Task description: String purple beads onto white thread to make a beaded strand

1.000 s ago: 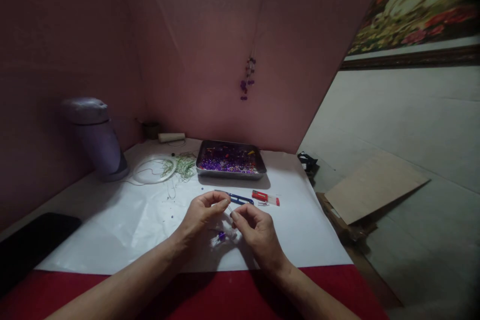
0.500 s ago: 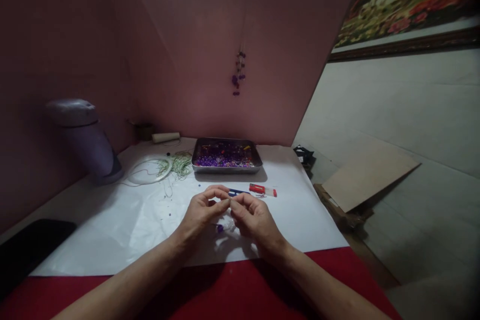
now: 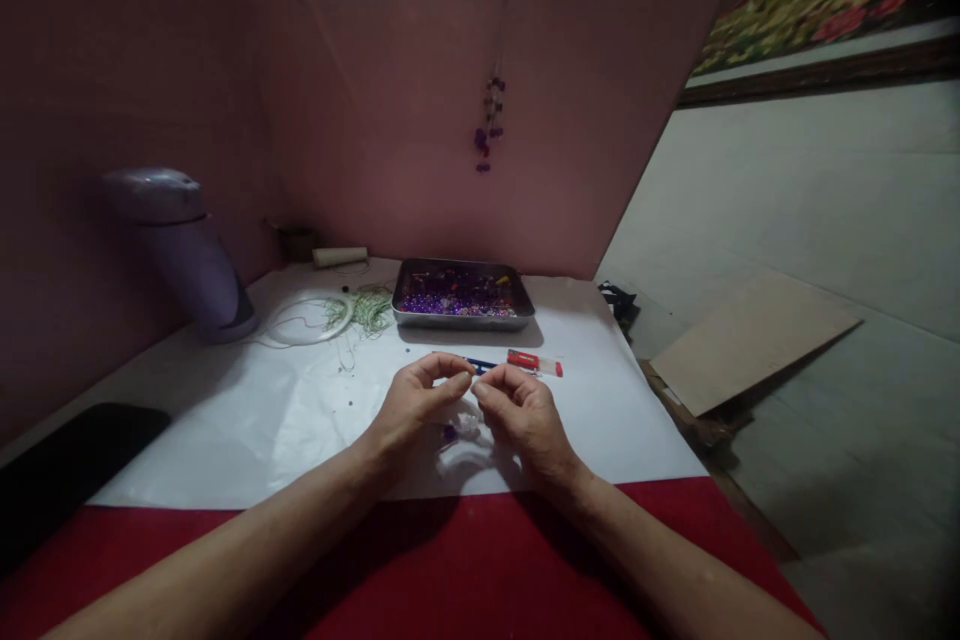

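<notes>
Over the white sheet, my left hand and my right hand face each other, fingertips a small gap apart. Each pinches thumb against forefinger; whatever lies in the pinches is too small to make out. Below and between the hands shows a small clear and purple beaded piece, partly blocked by the right hand's fingers. Just beyond the fingertips lies a blue tool, its near end hidden. Beside it is a red case with a clear end.
A metal tray of purple beads stands behind the hands. To its left are tangled green thread, a clear ring of line and a purple flask-like object. Bead strings hang on the pink panel. A dark flat object lies at left.
My fingertips, touching or nearly so before, are now slightly apart. The whole view has shifted a little, with the table things appearing higher and further right.
</notes>
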Motion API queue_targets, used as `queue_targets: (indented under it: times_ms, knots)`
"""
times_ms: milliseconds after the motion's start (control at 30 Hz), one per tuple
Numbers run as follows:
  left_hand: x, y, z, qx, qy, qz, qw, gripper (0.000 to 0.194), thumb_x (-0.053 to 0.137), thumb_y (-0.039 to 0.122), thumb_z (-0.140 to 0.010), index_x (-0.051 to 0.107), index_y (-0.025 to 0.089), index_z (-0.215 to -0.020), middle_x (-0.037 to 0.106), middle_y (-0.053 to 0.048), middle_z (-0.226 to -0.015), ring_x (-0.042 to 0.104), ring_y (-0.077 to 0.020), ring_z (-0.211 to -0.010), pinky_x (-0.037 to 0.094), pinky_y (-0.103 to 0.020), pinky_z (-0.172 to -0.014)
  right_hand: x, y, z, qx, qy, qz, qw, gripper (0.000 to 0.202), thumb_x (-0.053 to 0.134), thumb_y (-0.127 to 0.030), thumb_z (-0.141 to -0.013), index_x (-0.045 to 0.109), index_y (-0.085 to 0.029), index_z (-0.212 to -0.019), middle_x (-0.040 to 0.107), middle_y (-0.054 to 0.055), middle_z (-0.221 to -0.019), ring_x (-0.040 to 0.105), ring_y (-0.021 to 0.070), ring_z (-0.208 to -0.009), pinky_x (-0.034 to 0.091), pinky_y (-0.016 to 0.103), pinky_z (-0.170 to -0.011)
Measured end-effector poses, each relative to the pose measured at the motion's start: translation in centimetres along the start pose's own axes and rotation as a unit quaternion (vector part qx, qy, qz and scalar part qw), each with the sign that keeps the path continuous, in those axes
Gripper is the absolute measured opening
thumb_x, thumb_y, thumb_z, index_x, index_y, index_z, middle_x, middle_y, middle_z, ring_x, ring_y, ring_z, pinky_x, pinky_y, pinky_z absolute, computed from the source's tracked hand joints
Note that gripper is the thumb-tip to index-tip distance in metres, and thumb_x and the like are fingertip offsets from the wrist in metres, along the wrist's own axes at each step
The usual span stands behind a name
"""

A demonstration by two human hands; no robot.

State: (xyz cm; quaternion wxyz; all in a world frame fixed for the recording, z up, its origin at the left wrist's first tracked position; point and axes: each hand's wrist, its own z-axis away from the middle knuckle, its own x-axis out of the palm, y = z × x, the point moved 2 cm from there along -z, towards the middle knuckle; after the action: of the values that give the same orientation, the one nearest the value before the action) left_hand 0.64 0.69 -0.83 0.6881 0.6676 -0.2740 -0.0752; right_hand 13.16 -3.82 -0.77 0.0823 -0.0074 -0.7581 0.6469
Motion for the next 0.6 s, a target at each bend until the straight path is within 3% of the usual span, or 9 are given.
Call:
queue_targets:
  times_ms: [67, 133, 267, 467, 533, 600]
  knots:
    - [-0.3, 0.3, -0.2, 0.027, 0.041, -0.028, 0.998, 0.023, 0.067, 0.033, -0.071, 0.062, 0.015, -0.084, 0.059, 0.000, -0.073, 0.049, -0.0093, -0.059, 0.039, -0.021, -0.057, -0.2, 0.0, 0.0, -0.036, 0.017, 0.031, 0.999, 0.018, 0.062, -0.032, -0.074, 0.053, -0.017, -0.068, 0.041, -0.007, -0.050, 0.032, 0.0062, -0.044, 0.025, 0.020, -0.041]
    - [-0.9, 0.9, -0.6, 0.104, 0.099, -0.089, 0.986, 0.021, 0.065, 0.032, -0.072, 0.063, 0.014, -0.082, 0.059, -0.001, -0.073, 0.049, -0.0100, -0.064, 0.039, -0.021, -0.061, -0.3, 0.2, 0.0, -0.072, 0.038, 0.046, 0.996, 0.017, 0.060, -0.030, -0.075, 0.053, -0.017, -0.069, 0.042, -0.007, -0.053, 0.033, 0.0068, -0.046, 0.027, 0.021, -0.043]
    - [-2.6, 1.8, -1.6, 0.255, 0.190, -0.221, 0.922, 0.014, 0.059, 0.028, -0.075, 0.062, 0.014, -0.080, 0.058, -0.001, -0.072, 0.050, -0.0119, -0.067, 0.039, -0.023, -0.064, -0.2, 0.8, -0.1, -0.116, 0.068, 0.086, 0.987, 0.014, 0.058, -0.029, -0.077, 0.053, -0.018, -0.071, 0.043, -0.005, -0.057, 0.035, 0.0080, -0.049, 0.029, 0.022, -0.047]
    - [-3.9, 1.8, -2.2, 0.273, 0.223, -0.372, 0.859, 0.009, 0.056, 0.022, -0.076, 0.064, 0.017, -0.077, 0.059, -0.001, -0.070, 0.048, -0.0135, -0.067, 0.038, -0.026, -0.066, 0.2, 1.1, -0.4, -0.136, 0.036, 0.112, 0.984, 0.013, 0.056, -0.026, -0.079, 0.052, -0.018, -0.071, 0.045, -0.004, -0.060, 0.039, 0.0094, -0.055, 0.032, 0.023, -0.051]
    - [-4.1, 1.9, -2.3, 0.266, 0.210, -0.398, 0.853, 0.008, 0.057, 0.021, -0.074, 0.064, 0.018, -0.074, 0.060, -0.001, -0.069, 0.049, -0.0144, -0.068, 0.038, -0.027, -0.067, 0.1, 1.0, -0.6, -0.129, 0.043, 0.119, 0.984, 0.013, 0.055, -0.027, -0.080, 0.052, -0.017, -0.071, 0.044, -0.004, -0.060, 0.039, 0.0094, -0.055, 0.032, 0.022, -0.051]
    - [-4.5, 1.9, -2.5, 0.235, 0.206, -0.393, 0.865, 0.007, 0.058, 0.021, -0.072, 0.064, 0.018, -0.070, 0.060, -0.001, -0.066, 0.050, -0.0147, -0.066, 0.037, -0.027, -0.065, -0.3, 1.0, -0.7, -0.120, 0.059, 0.119, 0.984, 0.014, 0.055, -0.028, -0.080, 0.052, -0.017, -0.071, 0.044, -0.004, -0.059, 0.039, 0.0094, -0.054, 0.032, 0.022, -0.050]
